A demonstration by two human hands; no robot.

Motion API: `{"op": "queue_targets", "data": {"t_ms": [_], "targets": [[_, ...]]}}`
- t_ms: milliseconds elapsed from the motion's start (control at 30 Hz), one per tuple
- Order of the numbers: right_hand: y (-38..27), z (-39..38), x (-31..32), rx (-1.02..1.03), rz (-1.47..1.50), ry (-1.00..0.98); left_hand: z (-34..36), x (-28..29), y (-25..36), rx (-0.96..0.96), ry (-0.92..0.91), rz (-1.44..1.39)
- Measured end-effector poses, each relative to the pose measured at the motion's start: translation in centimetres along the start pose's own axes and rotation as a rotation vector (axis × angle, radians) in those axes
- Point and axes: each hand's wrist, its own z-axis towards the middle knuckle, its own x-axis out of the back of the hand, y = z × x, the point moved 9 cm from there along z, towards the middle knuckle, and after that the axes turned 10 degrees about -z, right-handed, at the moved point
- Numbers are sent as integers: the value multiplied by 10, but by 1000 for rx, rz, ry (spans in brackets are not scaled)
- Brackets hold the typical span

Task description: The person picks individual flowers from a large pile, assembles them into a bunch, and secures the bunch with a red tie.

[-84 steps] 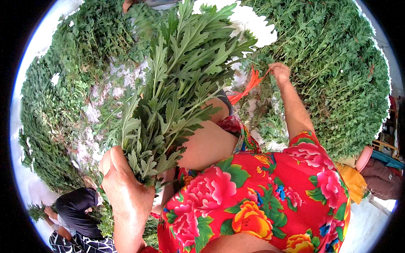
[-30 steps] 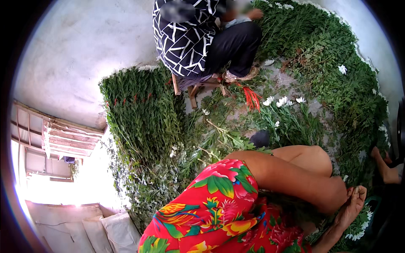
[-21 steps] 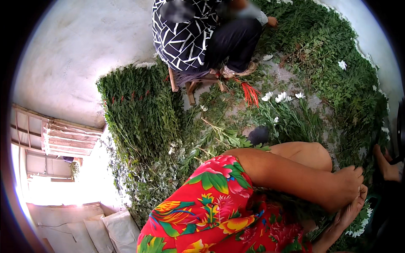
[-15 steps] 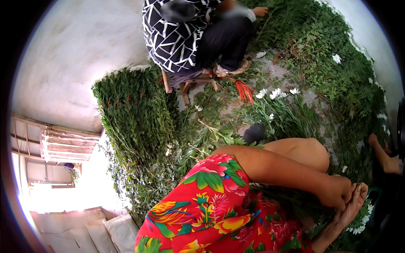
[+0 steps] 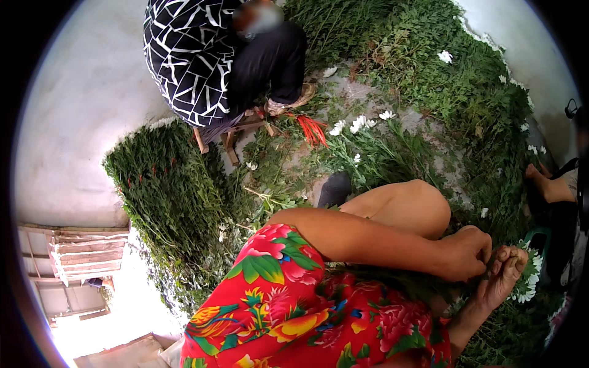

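My left hand (image 5: 466,251), fingers curled with their grip hidden, is right beside my right hand (image 5: 500,276). The right hand is palm up, fingers bent; whatever it holds is too small or hidden to make out. Just right of them are white chrysanthemum heads (image 5: 531,285) with green leaves. Dark foliage lies beneath my forearms, over my lap in red floral clothing (image 5: 264,313). My bare knee (image 5: 423,208) shows above the left arm.
A co-worker (image 5: 184,61) in patterned top sits on a wooden stool (image 5: 230,144) beside orange ties (image 5: 310,129). Piled stems (image 5: 159,184) line the walls; loose white flowers (image 5: 362,122) lie ahead. Another person's bare foot (image 5: 546,184) shows at right, a bright opening at lower left.
My view has swung from the bunch in my left hand to the co-worker. Since then the scene has shifted leftward, and my hands have stayed close together, fingers moving slightly.
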Motion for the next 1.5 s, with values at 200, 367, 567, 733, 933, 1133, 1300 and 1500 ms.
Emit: {"op": "queue_targets", "data": {"t_ms": [200,367,567,733,933,1133,1300,1500], "targets": [[-14,2,-27,-6,-268,-55,-4,-6,7,-82,-57,82],[-49,-1,-54,125,-658,18,-11,-1,11,-337,77,231],[-46,-7,-63,-35,-908,-456,-19,-1,20,-382,94,285],[-39,-1,-46,-22,-994,-423,-8,1,-7,-75,-85,58],[-37,-14,-15,-154,-723,-352,0,-13,-23,305,-128,-308],[-48,-29,-42,223,-764,-569,-8,-7,-26,283,-67,-375],[-42,-29,-37,182,-819,-515,-8,-3,-5,108,-97,-156],[-31,-16,-14,-93,-661,-405,1,-12,17,26,-221,226]]}}
